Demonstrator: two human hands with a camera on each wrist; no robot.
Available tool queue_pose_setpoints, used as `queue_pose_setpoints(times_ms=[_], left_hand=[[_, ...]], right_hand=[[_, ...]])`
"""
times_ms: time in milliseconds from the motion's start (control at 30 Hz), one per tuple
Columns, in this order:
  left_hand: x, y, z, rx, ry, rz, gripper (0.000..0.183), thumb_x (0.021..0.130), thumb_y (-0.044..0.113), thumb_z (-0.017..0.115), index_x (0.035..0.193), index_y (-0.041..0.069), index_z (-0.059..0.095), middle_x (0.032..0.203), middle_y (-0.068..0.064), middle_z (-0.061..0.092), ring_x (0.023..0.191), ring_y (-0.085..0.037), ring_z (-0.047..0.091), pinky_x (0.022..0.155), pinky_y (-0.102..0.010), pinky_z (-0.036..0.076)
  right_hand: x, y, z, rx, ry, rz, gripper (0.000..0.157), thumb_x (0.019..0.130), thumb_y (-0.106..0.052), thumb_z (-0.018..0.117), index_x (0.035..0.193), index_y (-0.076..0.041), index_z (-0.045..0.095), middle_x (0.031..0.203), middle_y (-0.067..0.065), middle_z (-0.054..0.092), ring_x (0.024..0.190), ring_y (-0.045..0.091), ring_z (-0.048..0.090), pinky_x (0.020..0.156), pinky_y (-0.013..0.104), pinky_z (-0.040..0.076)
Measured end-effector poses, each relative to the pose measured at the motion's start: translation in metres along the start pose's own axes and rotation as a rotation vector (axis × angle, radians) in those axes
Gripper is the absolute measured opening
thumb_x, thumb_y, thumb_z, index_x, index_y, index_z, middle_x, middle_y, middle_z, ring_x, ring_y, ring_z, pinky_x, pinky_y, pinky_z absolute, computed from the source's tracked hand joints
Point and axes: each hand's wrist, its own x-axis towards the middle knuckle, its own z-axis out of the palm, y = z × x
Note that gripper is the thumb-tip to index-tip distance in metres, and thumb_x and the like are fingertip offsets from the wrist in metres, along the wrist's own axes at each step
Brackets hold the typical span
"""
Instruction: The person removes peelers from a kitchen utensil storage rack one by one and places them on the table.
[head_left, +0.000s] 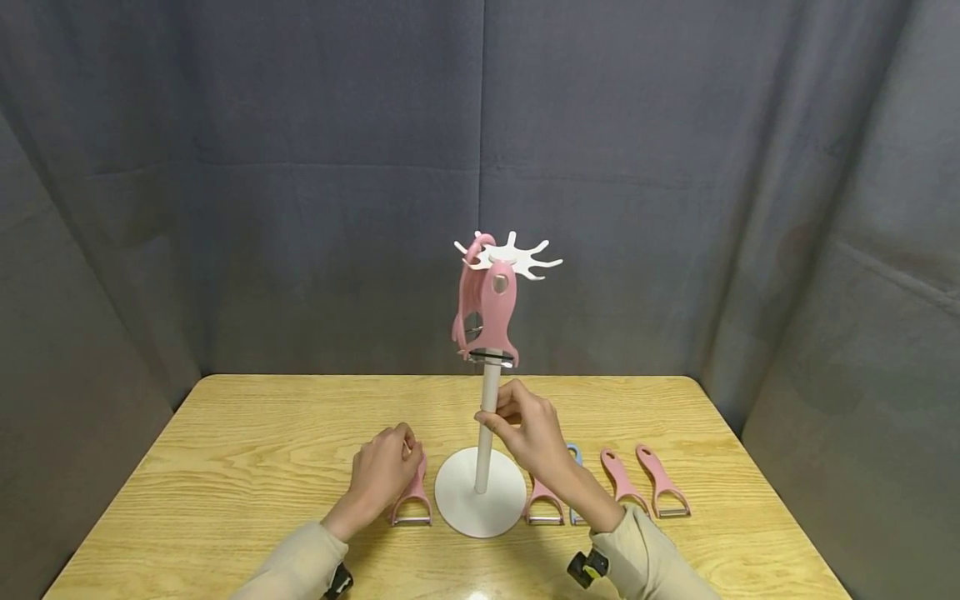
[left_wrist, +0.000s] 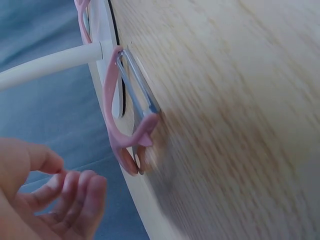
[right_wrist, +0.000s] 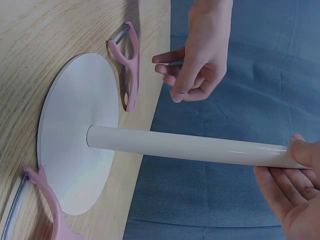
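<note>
My right hand (head_left: 534, 433) holds the white pole (head_left: 491, 387) of a round-based stand, thumb on one side and fingers on the other. Pink peelers hang from the stand's white branched top (head_left: 528, 257); the front one (head_left: 497, 317) faces me and partly covers what hangs behind. To the left of the white base (head_left: 465, 504), a pink peeler (head_left: 415, 490) lies on the table. My left hand (head_left: 381, 471) is close above that peeler's handle with fingers loosely bent. In the left wrist view those fingers are apart from the peeler (left_wrist: 114, 130) and hold nothing.
Right of the base lie a pink peeler (head_left: 542, 493), a blue peeler (head_left: 575, 454) partly behind my right forearm, and two more pink ones, the nearer (head_left: 617, 473) and the outermost (head_left: 657, 471). Grey curtains (head_left: 337, 208) enclose the wooden table (head_left: 247, 450) at the back and sides.
</note>
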Motion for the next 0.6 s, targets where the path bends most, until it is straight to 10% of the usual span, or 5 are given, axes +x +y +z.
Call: queue_pose_setpoints(times_ms=[600], left_hand=[[0.011,0.011,-0.005,-0.18,0.124,0.12,0.009,0.093,0.01,0.068,0.085,0.01,0.063,0.074,0.006,0.056,0.059,-0.004,0.052,0.05,-0.02,0.045]], right_hand=[[-0.001,0.0,0.001,-0.003,0.003,-0.021,0.022,0.084,-0.003,0.078,0.095,-0.004,0.059,0.084,0.005,0.07,0.071,0.014,0.069,0.064,0.026,0.058]])
